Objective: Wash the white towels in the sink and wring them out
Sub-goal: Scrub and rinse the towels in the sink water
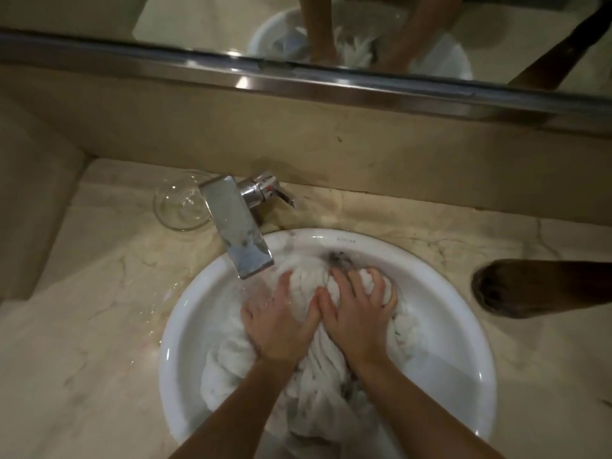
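Observation:
Wet white towels (318, 385) lie bunched in the round white sink (185, 326). My left hand (278, 323) presses on the towel heap near the middle of the basin, fingers spread and curled into the cloth. Beside it, touching thumbs, my right hand (357, 313) grips a raised bundle of towel at the far side of the basin. The chrome faucet (238, 226) reaches over the basin's far left rim, its spout just above my left hand. Whether water runs from it is unclear.
A clear glass bowl (180, 207) stands on the marble counter (82, 309) left of the faucet. A dark brown object (530, 286) lies on the counter at the right. A mirror (298, 24) with a metal ledge runs along the back wall.

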Available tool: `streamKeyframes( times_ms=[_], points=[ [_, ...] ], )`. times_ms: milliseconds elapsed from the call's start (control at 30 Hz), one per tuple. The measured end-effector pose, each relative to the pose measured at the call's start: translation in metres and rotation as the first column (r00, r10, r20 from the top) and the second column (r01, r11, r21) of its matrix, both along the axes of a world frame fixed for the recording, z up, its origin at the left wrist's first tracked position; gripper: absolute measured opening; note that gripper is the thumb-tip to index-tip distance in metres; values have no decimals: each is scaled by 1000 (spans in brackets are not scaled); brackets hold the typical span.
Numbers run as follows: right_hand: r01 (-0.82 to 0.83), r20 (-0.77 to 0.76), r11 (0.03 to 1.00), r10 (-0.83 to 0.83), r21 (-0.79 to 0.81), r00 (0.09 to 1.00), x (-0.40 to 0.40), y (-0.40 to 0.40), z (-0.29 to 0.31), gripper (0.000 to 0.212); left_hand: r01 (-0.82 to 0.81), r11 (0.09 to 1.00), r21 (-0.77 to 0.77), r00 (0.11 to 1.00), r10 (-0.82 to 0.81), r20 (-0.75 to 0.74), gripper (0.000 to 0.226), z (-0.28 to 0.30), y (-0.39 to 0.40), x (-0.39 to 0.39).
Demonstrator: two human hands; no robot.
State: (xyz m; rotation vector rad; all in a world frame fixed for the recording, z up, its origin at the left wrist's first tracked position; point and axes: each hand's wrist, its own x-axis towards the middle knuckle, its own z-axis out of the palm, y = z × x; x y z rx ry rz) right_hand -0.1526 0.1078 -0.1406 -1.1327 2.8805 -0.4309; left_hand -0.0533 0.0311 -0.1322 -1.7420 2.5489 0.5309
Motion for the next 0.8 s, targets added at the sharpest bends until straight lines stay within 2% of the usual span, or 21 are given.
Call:
streamKeyframes(
  times_ms=[67, 133, 233, 367, 467, 567, 633, 733, 800],
  points=[
    [20, -40, 999, -21, -29, 999, -1, -3, -3, 42, 4, 1000, -4, 1000, -4, 27, 79, 0, -4, -4],
    [21, -32, 999, -22, -32, 999, -1, -6, -4, 38, 20, 998, -53, 1000, -21, -6, 81, -3, -9, -4],
    [14, -45, 999, -16, -39, 999, -1, -8, -4, 35, 88, 991, 98, 987, -100, 128, 89, 3, -12, -5],
    [21, -5, 1000, -21, 8, 1000, 0, -10, -2, 36, 7, 987, 158, 999, 1, -55, 66, 14, -13, -6],
    [6, 37, 1000, -6, 7, 999, 0, -9, 4, 42, 77, 955, 288, 989, -36, -144, 70, 18, -27, 1],
    [-49, 213, 998, 42, 29, 976, -1, -4, 21, 63, 130, 924, 359, 981, -68, -180, 71, 26, -34, 10],
    [-53, 279, 997, 69, -64, 958, -1, 5, 34, 64, 146, 924, 352, 971, -67, -228, 73, 39, -27, 15],
    [-22, 350, 974, 102, -226, 931, 2, 21, 56, 47, 173, 916, 361, 931, -32, -363, 72, 64, -14, 32],
    [-1, 404, 943, 144, -333, 903, 6, 27, 73, 45, 192, 916, 352, 888, -10, -459, 68, 81, -10, 46]
  ],
)
